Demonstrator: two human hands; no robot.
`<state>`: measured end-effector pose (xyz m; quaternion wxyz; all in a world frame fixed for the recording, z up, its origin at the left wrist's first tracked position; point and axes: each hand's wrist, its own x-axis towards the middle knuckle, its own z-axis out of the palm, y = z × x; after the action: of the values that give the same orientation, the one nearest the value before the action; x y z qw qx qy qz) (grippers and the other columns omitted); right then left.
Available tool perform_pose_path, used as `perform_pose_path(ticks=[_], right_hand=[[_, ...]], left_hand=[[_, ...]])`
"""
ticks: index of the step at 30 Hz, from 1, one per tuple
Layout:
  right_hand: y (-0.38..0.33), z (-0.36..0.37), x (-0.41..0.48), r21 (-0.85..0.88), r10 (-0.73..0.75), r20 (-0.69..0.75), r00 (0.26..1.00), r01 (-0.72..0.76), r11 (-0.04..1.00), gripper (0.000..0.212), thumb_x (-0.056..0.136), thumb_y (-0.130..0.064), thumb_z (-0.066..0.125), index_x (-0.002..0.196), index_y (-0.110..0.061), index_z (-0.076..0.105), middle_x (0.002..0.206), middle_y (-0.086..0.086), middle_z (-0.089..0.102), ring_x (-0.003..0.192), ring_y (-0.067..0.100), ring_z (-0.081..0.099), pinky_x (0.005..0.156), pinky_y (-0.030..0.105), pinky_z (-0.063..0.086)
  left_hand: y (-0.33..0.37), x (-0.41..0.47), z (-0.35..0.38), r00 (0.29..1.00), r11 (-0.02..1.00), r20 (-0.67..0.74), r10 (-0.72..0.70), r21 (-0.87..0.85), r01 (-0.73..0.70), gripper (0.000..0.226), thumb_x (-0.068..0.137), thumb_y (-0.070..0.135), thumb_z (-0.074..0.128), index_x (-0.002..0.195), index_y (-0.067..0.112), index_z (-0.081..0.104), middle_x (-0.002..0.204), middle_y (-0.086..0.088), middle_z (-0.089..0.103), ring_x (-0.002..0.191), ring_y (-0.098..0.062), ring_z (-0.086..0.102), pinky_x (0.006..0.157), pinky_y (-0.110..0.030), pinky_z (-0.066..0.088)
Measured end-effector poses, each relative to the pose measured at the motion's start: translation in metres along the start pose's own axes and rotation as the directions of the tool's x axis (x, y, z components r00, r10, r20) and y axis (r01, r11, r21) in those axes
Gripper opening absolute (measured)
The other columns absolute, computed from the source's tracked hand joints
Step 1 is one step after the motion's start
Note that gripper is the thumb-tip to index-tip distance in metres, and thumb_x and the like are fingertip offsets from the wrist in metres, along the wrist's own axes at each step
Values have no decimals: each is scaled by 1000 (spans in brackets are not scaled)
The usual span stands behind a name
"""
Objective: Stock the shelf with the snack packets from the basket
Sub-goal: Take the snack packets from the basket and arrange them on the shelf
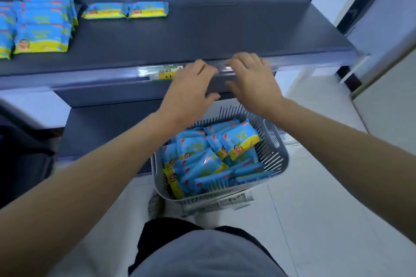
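Two empty hands, left hand (pixel 191 87) beside right hand (pixel 252 83), hover with loosely bent fingers over the front edge of the shelf (pixel 225 33). I think they will reach down next. The snack packets (pixel 213 157) fill the basket (pixel 274 153) on the floor (pixel 315 186) just below.

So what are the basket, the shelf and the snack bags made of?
The pale grey slatted basket looks like moulded plastic: thin even ribs, rounded corners, matte. The dark grey shelf is probably painted metal, flat and smooth with a dull sheen, though it's blurry. The blue and yellow snack packets look like thin printed plastic film, glossy and crinkled.
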<state>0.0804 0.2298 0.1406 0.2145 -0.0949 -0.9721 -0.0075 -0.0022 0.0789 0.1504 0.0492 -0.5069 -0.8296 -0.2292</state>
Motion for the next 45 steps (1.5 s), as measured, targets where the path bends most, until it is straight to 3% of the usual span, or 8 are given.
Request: perform_pose_path(ticks=[7,14,17,22,25,29,38,45], right_hand=[[19,66,-53,-23,-15,634,774,38,999,49,92,-24,54,138,-14,41,142,8,42,132,29,34,102,42,34],[41,128,-60,-138,78,843,533,75,988,68,89,-21,58,148,-16,25,152,10,28,137,33,26,108,49,32],[45,146,-63,-173,119,872,474,72,982,77,87,-23,62,150,-17,18,155,11,21,139,35,23,111,52,28],[43,148,-57,-269,143,808,572,142,953,87,71,-37,76,141,-13,31,136,14,41,127,34,38,105,50,29],[45,138,-47,-266,129,836,533,188,945,65,77,-34,71,134,-18,47,130,8,52,121,30,48,102,47,31],[39,97,-9,-198,101,845,525,133,971,48,77,-28,72,121,-17,58,124,6,61,117,28,56,94,40,44],[-1,-2,145,21,58,435,899,-75,997,34,83,-25,65,112,-12,52,113,20,61,102,39,57,78,39,45],[-43,22,260,-85,66,337,939,-39,996,36,91,-26,55,124,-16,45,119,13,62,111,35,55,92,42,37]], left_hand=[[-25,-55,105,784,978,585,-206,90,190,46,82,29,66,121,9,53,123,-10,54,113,-30,53,95,-40,44],[-38,-80,149,598,928,711,-371,251,277,43,83,34,67,112,6,52,116,-13,56,104,-30,55,82,-38,46],[-38,-81,157,600,913,689,-407,285,293,45,78,35,72,109,8,52,109,-11,58,100,-29,57,75,-36,45],[-39,-80,158,634,922,670,-387,288,259,22,85,24,64,97,9,54,107,-11,59,96,-28,58,71,-35,44],[-41,-70,150,622,933,696,-360,253,257,28,83,24,66,73,14,41,95,-9,52,84,-25,51,69,-35,42],[-43,-38,99,708,955,643,-292,155,253,26,80,15,65,83,11,40,89,-8,48,80,-25,45,67,-34,35],[-89,50,-68,925,963,283,-254,160,215,14,83,8,57,97,7,57,100,-11,61,94,-31,57,70,-34,41],[-202,109,-128,949,897,133,-285,385,215,30,87,6,55,117,4,55,117,-19,57,109,-37,54,90,-44,47]])
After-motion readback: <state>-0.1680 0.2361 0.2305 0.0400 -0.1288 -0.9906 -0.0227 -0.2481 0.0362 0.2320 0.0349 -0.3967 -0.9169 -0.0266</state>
